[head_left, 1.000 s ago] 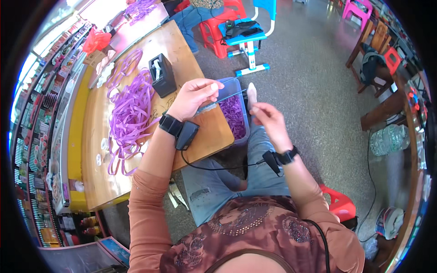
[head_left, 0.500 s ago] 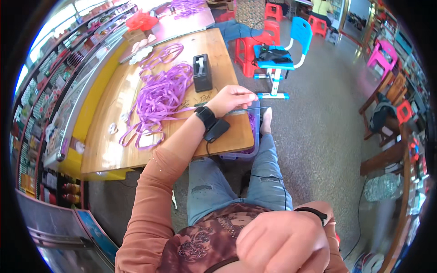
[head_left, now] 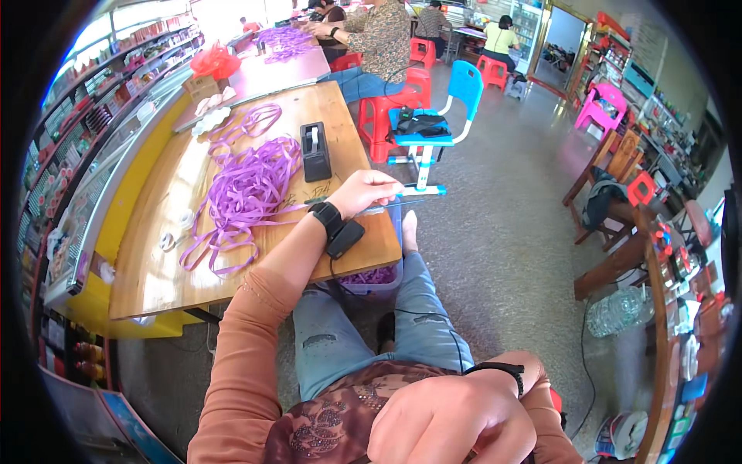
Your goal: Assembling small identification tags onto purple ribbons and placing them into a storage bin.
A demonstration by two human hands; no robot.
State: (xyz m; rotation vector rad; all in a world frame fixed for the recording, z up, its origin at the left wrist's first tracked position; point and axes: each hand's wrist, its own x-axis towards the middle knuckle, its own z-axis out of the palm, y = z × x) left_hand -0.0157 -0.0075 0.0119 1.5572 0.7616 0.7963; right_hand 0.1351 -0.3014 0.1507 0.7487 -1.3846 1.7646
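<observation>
My left hand reaches over the table's right edge, thumb and fingers pinched together. What the fingertips hold, if anything, is too small to make out. Just below them a thin dark rod sticks out past the edge; whether the hand touches it I cannot tell. A tangled heap of purple ribbon lies left of this hand, one strand running to my wrist. Close to my chest, my right hand is closed with its fingers curled in; anything inside is hidden. Beyond my left hand stands a black tape dispenser.
The wooden table stands in front and left. Under its right corner sits a clear bin with purple ribbon. A blue chair and red stools stand ahead. Another person sits at a farther table.
The view has tilted up and shifted right, so the table and my hands sit farther left and seated people show at the top. Both hands keep their closed shapes.
</observation>
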